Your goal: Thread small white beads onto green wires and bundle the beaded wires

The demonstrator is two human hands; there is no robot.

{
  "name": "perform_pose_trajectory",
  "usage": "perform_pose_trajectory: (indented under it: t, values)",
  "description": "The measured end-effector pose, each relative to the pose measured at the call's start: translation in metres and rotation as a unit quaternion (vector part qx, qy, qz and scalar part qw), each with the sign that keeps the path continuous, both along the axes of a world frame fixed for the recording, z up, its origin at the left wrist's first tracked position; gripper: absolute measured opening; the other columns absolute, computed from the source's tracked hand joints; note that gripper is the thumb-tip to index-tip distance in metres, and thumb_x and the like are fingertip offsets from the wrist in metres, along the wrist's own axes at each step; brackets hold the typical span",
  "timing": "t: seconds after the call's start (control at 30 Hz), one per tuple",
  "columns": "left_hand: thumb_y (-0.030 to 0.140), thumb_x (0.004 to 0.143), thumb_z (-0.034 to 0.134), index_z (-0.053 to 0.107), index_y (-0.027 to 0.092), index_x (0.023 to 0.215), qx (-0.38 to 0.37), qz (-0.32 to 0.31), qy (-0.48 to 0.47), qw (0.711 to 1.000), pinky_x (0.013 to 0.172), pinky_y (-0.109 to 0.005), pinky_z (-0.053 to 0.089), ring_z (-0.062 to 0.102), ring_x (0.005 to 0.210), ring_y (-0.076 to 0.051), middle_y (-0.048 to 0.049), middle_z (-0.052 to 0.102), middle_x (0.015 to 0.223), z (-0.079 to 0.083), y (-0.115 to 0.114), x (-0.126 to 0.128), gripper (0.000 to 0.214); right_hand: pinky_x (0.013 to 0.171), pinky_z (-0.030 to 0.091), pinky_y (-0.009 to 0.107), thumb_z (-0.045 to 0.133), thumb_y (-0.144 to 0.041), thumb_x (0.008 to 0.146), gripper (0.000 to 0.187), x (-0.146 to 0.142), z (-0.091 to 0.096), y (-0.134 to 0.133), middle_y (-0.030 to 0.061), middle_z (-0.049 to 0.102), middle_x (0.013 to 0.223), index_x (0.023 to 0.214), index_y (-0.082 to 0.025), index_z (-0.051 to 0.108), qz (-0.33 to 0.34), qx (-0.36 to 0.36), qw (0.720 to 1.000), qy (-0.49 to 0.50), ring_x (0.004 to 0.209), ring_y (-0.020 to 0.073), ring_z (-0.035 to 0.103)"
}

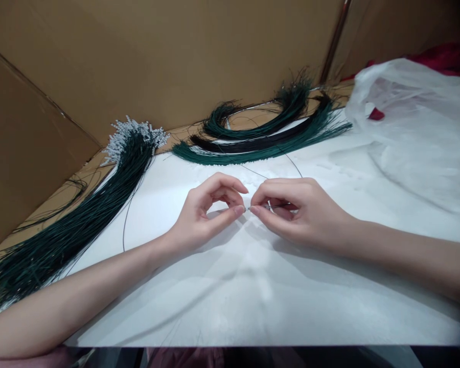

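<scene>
Both hands meet over the middle of the white table (214,306), with the fingertips very near to each other. The right hand (302,209) pinches a thin wire (279,206) between its thumb and index finger; the dark part of this wire passes under the curved fingers, toward the palm. A small pale end of it shows in the narrow gap between the two hands. The left hand (214,207) has its thumb tip at this end, with the index finger raised apart above; I cannot tell whether its other fingers grasp the end or only touch it. On the left side, beyond the left forearm, lies a long bundle (111,194) of dark green strands, and its far end carries many whitish tips (132,138). Behind the hands, three curved bunches lie side by side: a green one (260,156) nearest, a black one (253,145) in the middle, and another green one farthest. At the right is a clear plastic bag (417,128), with red cloth (448,59) behind it. Brown cardboard (176,56) stands at the back.
</scene>
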State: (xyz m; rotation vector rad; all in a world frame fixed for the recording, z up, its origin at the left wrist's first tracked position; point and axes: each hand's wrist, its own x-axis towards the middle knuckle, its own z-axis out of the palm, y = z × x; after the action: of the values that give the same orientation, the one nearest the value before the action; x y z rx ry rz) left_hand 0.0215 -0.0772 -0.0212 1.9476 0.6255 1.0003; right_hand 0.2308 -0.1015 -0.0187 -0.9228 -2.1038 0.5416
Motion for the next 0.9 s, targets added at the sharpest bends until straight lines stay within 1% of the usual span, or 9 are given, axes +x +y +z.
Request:
perform_pose_trajectory:
  t: [0.13, 0.4, 0.6, 0.73, 0.9]
  values:
    - [0.015, 0.085, 0.07, 0.061, 0.018, 0.106, 0.005, -0.007, -0.001, 1.0, 0.079, -0.026, 0.052, 0.063, 0.081, -0.013, -0.0046, 0.065, 0.093, -0.0006, -0.0004, 0.0001, 0.023, 0.052, 0.032, 0.022, 0.059, -0.005, 0.079, 0.013, 0.0001, -0.0006, -0.0005, -0.0042, 0.055, 0.065, 0.075, -0.017, 0.063, -0.005, -0.013, 1.0, -0.001, 0.054, 0.0068, 0.04]
    - [0.014, 0.085, 0.07, 0.061, 0.019, 0.107, 0.039, -0.006, 0.008, 0.999, 0.076, -0.026, 0.054, 0.064, 0.08, -0.013, -0.0032, 0.063, 0.091, -0.003, -0.0022, 0.0006, 0.024, 0.051, 0.032, 0.022, 0.062, -0.011, 0.079, 0.009, -0.0006, 0.0002, -0.0012, -0.0037, 0.055, 0.064, 0.074, -0.018, 0.062, -0.015, -0.017, 1.0, 0.002, 0.053, 0.0074, 0.041]
    - [0.013, 0.085, 0.069, 0.06, 0.019, 0.107, 0.061, 0.001, 0.019, 0.998, 0.076, -0.026, 0.054, 0.064, 0.081, -0.014, -0.0033, 0.064, 0.089, -0.003, -0.0032, 0.0016, 0.024, 0.052, 0.033, 0.022, 0.061, -0.008, 0.074, 0.009, -0.0008, 0.0005, -0.001, -0.0041, 0.055, 0.063, 0.073, -0.017, 0.062, -0.021, -0.022, 1.0, 0.004, 0.053, 0.0071, 0.042]
    - [0.011, 0.085, 0.068, 0.06, 0.019, 0.107, 0.058, -0.008, 0.019, 0.998, 0.076, -0.027, 0.053, 0.064, 0.079, -0.013, -0.0025, 0.064, 0.087, -0.0025, -0.0032, 0.0014, 0.025, 0.052, 0.033, 0.022, 0.059, -0.008, 0.072, 0.01, -0.0001, -0.0004, -0.001, -0.0041, 0.054, 0.063, 0.074, -0.017, 0.063, -0.019, -0.027, 0.999, 0.0, 0.053, 0.0072, 0.042]
    - [0.012, 0.085, 0.069, 0.06, 0.019, 0.107, 0.048, -0.004, 0.014, 0.999, 0.076, -0.026, 0.053, 0.063, 0.081, -0.013, -0.0032, 0.063, 0.091, -0.0022, -0.0025, 0.0009, 0.025, 0.051, 0.031, 0.022, 0.055, -0.006, 0.069, 0.015, 0.0, -0.0002, -0.0009, -0.0053, 0.05, 0.061, 0.076, -0.017, 0.064, -0.019, -0.028, 0.999, -0.004, 0.051, 0.007, 0.038]
